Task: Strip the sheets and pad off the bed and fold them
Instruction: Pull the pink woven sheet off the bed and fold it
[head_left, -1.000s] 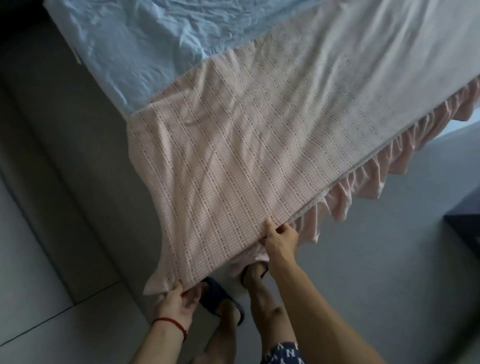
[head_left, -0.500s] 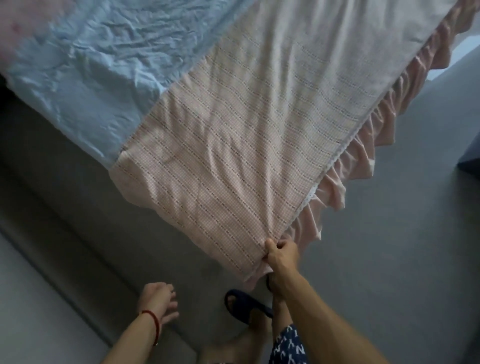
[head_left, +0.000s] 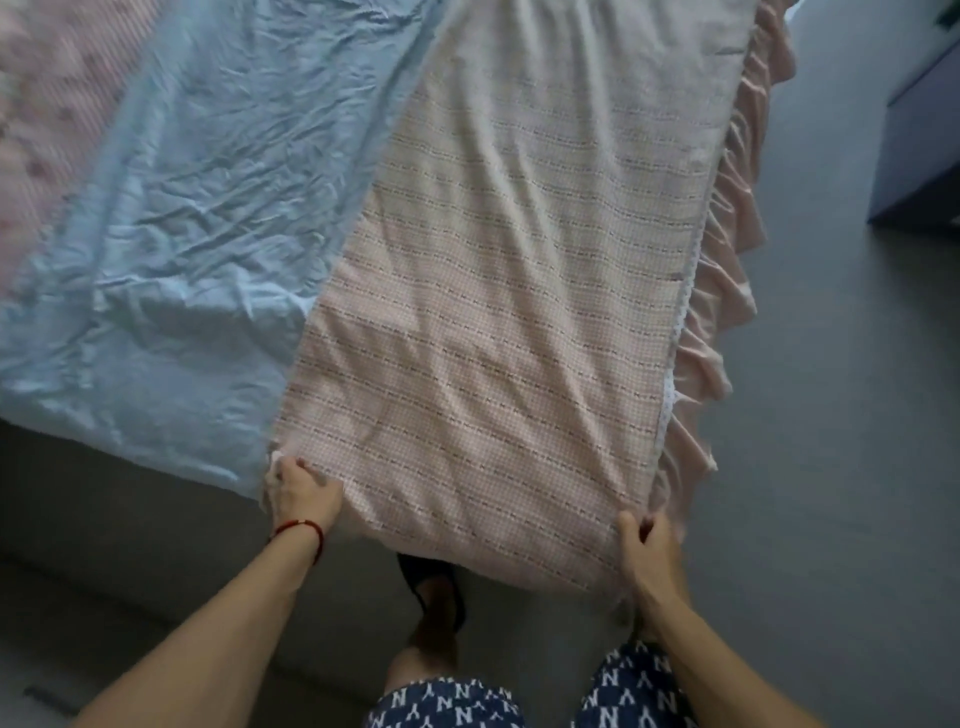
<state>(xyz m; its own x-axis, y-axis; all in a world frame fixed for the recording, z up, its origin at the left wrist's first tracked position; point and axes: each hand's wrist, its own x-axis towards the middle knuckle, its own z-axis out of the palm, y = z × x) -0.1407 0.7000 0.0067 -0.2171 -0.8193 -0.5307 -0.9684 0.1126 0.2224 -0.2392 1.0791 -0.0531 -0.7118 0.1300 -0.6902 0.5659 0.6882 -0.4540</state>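
A pink checked sheet (head_left: 509, 312) with a pink ruffled edge (head_left: 727, 270) lies folded lengthwise over the bed, its near end hanging off the foot. My left hand (head_left: 301, 491), with a red cord at the wrist, grips the sheet's near left corner. My right hand (head_left: 647, 540) pinches the near right corner beside the ruffle. A wrinkled light blue sheet (head_left: 192, 249) covers the bed to the left. A pink patterned layer (head_left: 47, 119) shows at the far left, blurred.
The grey bed base (head_left: 104, 509) runs below the blue sheet. Grey floor (head_left: 831, 467) stretches to the right, with a dark cabinet (head_left: 919, 145) at the upper right. My legs in patterned shorts and a dark slipper (head_left: 431, 587) stand under the sheet's end.
My left hand, free half a second ago, has risen and taken the sheet's left corner. The camera has swung, so the sheet now runs straight away from me. My right hand kept its grip.
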